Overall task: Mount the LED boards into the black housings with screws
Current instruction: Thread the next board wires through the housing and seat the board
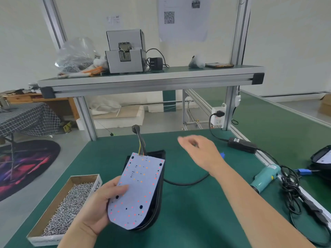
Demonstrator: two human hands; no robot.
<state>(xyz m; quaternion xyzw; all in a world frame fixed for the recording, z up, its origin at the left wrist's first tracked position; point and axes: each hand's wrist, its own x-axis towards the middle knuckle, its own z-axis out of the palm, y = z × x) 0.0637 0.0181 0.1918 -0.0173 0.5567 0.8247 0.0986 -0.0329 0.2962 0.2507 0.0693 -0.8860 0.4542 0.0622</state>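
Head view, left hand: the left hand (100,203) grips the near left edge of the LED board (141,190), thumb pressed on its pale face and the other fingers hidden underneath.
LED board: tilted, its rounded end toward the person. It lies on top of the black housing (160,192), which shows along the board's right edge and at the far end.
Wires: a coloured bundle (141,145) rises from the board's far end, and a black cable (186,183) trails right across the green surface (197,221).
Right hand: the right hand (200,153) hangs above the surface beyond the housing. It is blurred, with fingers loosely spread and nothing in them.
Screws: a cardboard box (44,231) of small silver screws (71,203) sits just left of the left hand.
Right side: a teal power tool (265,178) lies near the surface's edge with tangled cords, a black adapter (241,144) sits farther back, and a second housing (322,158) is at the frame's edge.
Shelf: a grey machine (125,52) stands on the upper shelf (152,76).
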